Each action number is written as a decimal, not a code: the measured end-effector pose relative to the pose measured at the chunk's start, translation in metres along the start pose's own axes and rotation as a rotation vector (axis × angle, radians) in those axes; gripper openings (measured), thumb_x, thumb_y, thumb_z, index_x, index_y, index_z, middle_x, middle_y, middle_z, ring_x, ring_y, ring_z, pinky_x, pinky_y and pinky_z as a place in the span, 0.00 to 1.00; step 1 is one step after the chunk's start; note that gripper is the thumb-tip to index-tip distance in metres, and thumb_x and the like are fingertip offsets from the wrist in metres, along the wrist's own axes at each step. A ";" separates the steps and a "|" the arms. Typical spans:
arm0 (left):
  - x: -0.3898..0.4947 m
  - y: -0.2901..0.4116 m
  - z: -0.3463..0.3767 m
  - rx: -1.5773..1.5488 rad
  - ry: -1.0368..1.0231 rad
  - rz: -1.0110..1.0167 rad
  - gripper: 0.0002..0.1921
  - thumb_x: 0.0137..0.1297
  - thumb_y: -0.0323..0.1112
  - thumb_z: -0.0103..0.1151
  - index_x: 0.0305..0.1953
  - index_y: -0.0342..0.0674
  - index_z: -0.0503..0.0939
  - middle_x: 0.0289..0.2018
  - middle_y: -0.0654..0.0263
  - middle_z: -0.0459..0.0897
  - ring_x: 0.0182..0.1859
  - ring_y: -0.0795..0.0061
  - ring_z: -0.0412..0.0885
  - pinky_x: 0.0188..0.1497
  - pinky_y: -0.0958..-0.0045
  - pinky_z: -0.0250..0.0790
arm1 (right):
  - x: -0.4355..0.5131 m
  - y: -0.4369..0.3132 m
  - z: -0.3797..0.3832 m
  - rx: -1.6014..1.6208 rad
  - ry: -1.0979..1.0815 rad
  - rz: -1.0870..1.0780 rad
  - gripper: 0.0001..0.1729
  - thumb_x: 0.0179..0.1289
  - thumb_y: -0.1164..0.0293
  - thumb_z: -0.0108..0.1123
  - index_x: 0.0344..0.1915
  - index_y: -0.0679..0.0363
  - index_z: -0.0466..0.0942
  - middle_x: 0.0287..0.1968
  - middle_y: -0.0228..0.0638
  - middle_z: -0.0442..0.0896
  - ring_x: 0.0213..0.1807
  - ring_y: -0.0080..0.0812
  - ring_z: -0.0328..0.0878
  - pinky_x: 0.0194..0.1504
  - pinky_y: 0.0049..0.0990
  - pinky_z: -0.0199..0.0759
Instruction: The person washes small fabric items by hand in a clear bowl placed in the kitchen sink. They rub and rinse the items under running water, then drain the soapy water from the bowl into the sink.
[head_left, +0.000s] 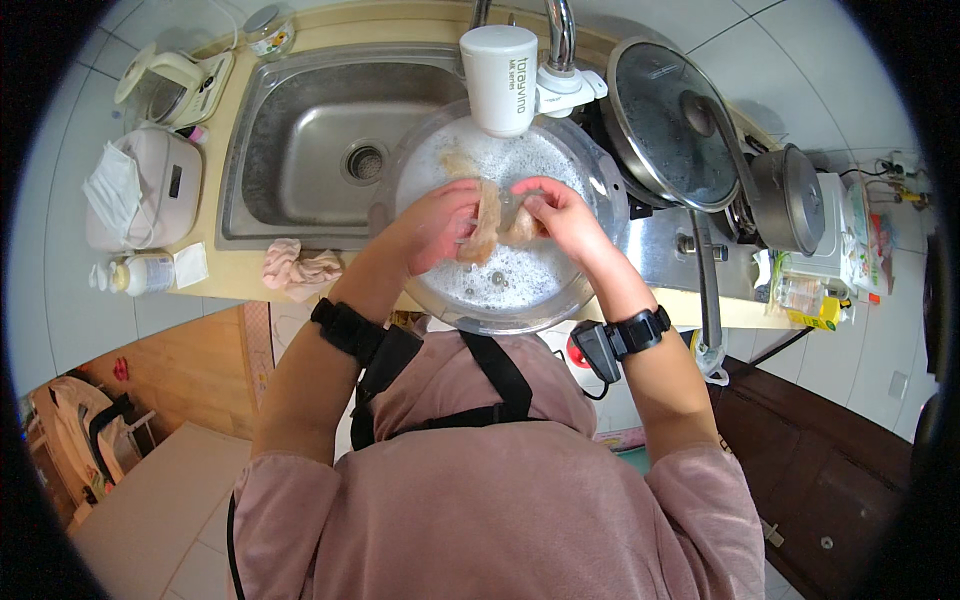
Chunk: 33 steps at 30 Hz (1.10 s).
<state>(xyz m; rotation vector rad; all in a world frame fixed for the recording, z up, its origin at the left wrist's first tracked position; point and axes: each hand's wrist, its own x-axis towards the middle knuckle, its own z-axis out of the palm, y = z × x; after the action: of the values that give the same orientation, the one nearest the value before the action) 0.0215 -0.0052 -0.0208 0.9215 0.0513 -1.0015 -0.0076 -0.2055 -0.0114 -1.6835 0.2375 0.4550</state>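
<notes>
A clear plastic basin (517, 324) of foamy, soapy water (495, 296) stands before me, overlapping the sink's right edge. My left hand (442, 225) grips a wet, thin beige cloth (488, 217), which hangs in a fold along the fingers. At the basin's middle, my right hand (562, 215) pinches a bunched beige part (523, 225) between thumb and fingers. Whether both parts belong to one piece, I cannot tell. More beige fabric (456, 163) shows in the foam beyond my left hand.
A white faucet filter (499, 81) hangs over the basin's far side. Left is a steel sink (307, 142); a pink rag (300, 268) lies at its front edge. Right, a lidded frying pan (667, 124) sits with its long handle (705, 285) reaching towards me, beside a grey pot (787, 199).
</notes>
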 end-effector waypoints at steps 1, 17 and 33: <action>-0.001 0.003 0.003 -0.086 -0.043 -0.019 0.17 0.61 0.31 0.45 0.52 0.41 0.62 0.44 0.64 0.72 0.43 0.73 0.74 0.40 0.71 0.71 | -0.004 -0.004 0.001 0.037 -0.015 0.032 0.09 0.57 0.75 0.48 0.37 0.60 0.75 0.26 0.25 0.74 0.25 0.15 0.67 0.29 0.17 0.64; 0.008 -0.002 -0.002 0.375 0.443 0.139 0.26 0.54 0.20 0.50 0.53 0.43 0.55 0.37 0.55 0.76 0.28 0.73 0.77 0.28 0.71 0.72 | -0.014 -0.004 0.005 0.318 0.186 0.105 0.07 0.56 0.68 0.58 0.24 0.57 0.73 0.21 0.24 0.74 0.21 0.16 0.68 0.26 0.16 0.65; 0.019 -0.015 -0.018 0.486 0.426 -0.080 0.27 0.47 0.22 0.55 0.51 0.34 0.61 0.39 0.54 0.70 0.43 0.67 0.74 0.43 0.75 0.69 | 0.013 0.013 0.022 -1.054 -0.010 -0.173 0.09 0.45 0.79 0.51 0.31 0.62 0.75 0.27 0.44 0.77 0.33 0.45 0.75 0.37 0.33 0.68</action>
<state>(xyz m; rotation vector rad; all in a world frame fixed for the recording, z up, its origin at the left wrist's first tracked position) 0.0272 -0.0093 -0.0498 1.5807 0.2101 -0.8897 -0.0050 -0.1847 -0.0311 -2.6966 -0.2080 0.4902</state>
